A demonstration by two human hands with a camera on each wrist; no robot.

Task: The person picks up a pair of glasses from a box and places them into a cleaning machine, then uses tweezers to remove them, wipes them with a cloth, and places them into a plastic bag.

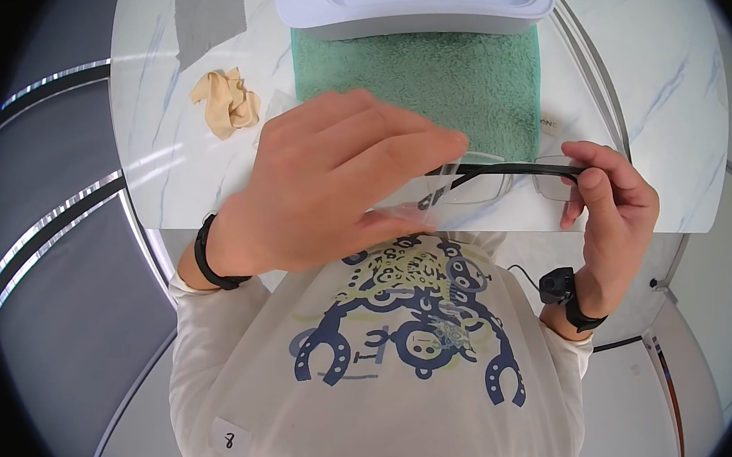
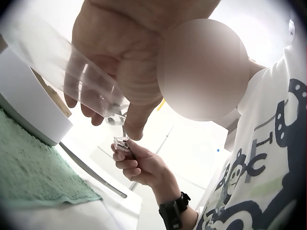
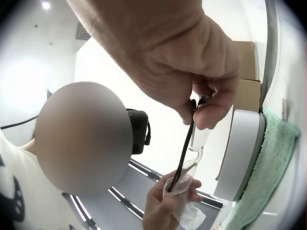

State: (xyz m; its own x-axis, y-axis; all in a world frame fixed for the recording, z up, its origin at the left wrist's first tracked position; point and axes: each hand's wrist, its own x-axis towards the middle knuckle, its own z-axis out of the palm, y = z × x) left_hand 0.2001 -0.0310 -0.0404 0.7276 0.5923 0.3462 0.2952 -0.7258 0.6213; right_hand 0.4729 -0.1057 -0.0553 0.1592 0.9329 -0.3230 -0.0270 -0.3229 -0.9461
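Observation:
A pair of black-framed glasses (image 1: pixel 540 167) is held above the table's near edge, in front of the shirt. My right hand (image 1: pixel 623 198) pinches its right end between thumb and fingers. A thin dark temple runs from there toward my left hand (image 1: pixel 329 180). That hand holds a clear plastic bag (image 3: pixel 192 218) between thumb and fingers, and the far end of the temple reaches the bag's mouth in the right wrist view. From the left wrist view the clear plastic (image 2: pixel 91 81) stretches across the fingers. The left palm hides part of the bag in the head view.
A green towel (image 1: pixel 424 88) lies on the marbled table (image 1: pixel 157 158), with a white basin (image 1: pixel 419 23) standing on its far part. Crumpled beige cloth (image 1: pixel 228 104) sits to the left, below a grey strip (image 1: pixel 210 23). Cardboard boxes (image 3: pixel 247 93) show behind the basin.

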